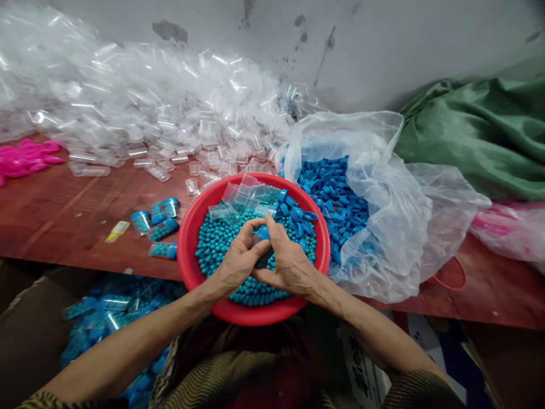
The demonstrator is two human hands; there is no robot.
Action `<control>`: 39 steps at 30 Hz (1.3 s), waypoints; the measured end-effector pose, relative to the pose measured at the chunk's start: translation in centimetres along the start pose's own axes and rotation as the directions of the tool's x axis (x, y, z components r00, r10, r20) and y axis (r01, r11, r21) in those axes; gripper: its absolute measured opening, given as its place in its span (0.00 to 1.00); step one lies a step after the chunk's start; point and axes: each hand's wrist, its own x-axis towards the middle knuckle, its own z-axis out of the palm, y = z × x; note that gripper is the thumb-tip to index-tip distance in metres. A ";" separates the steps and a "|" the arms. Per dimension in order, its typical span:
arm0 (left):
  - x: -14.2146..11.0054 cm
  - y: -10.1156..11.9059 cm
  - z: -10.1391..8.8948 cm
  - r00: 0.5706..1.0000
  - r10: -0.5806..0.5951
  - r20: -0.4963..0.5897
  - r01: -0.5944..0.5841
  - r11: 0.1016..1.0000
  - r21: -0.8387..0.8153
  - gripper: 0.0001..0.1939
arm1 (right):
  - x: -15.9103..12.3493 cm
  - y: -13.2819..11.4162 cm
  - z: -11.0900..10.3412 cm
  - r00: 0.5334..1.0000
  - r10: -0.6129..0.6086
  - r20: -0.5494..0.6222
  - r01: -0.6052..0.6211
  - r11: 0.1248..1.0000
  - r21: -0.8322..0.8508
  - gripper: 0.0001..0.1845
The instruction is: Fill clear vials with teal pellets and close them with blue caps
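Over a red basin (pixel 186 258) of turquoise beads (pixel 215 241), my two hands meet around a small container with a blue cap (pixel 263 233). My left hand (pixel 239 260) has its thumb and fingers curled around the left side of it. From the right, my right hand (pixel 292 262) closes on the same piece, one finger at the cap. Fingers hide most of the container's body. Behind my hands, clear empty plastic tubes (pixel 242 196) and loose blue caps (pixel 297 216) lie on the beads.
Clear tubes (pixel 170 108) are heaped along the wall. An open plastic bag (pixel 383 210) of blue caps (pixel 332 193) sits right of the basin. Several filled containers (pixel 162 230) lie at left; more fill a box (pixel 119 307) below. Pink pieces (pixel 25 159) and green cloth (pixel 477 136) flank the table.
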 end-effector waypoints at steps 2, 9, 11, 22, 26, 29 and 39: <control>0.0 0.4 -0.2 0.999 -0.003 0.044 0.006 0.997 -0.075 0.21 | -0.3 0.4 0.0 0.999 -0.001 -0.042 0.004 0.997 0.073 0.55; -0.5 0.5 -0.8 0.999 0.024 0.034 -0.024 1.000 -0.012 0.18 | -0.2 0.4 0.0 0.995 -0.056 -0.083 0.052 0.998 -0.043 0.43; -0.6 0.3 -0.7 1.000 0.009 -0.016 -0.009 0.999 0.037 0.16 | 0.0 0.2 0.3 0.993 -0.082 -0.082 0.073 0.992 -0.100 0.40; -1.5 0.3 -2.2 0.993 0.080 -0.083 -0.052 0.954 0.295 0.11 | 0.2 -0.9 1.7 0.999 -0.037 0.039 0.037 0.999 0.007 0.44; -1.7 0.0 -2.3 0.997 0.025 -0.075 -0.012 0.986 0.167 0.16 | 0.5 -0.9 0.8 0.994 -0.045 0.098 0.049 0.998 -0.036 0.46; -1.8 -0.5 -2.0 0.996 0.034 -0.079 -0.018 0.982 0.189 0.13 | 0.4 -1.2 0.7 0.991 -0.044 0.130 0.058 0.993 -0.107 0.43; -2.9 2.5 -7.4 0.957 0.180 -0.229 0.019 0.748 0.664 0.16 | 3.2 -0.9 0.3 0.942 -0.046 0.333 0.072 0.995 -0.067 0.35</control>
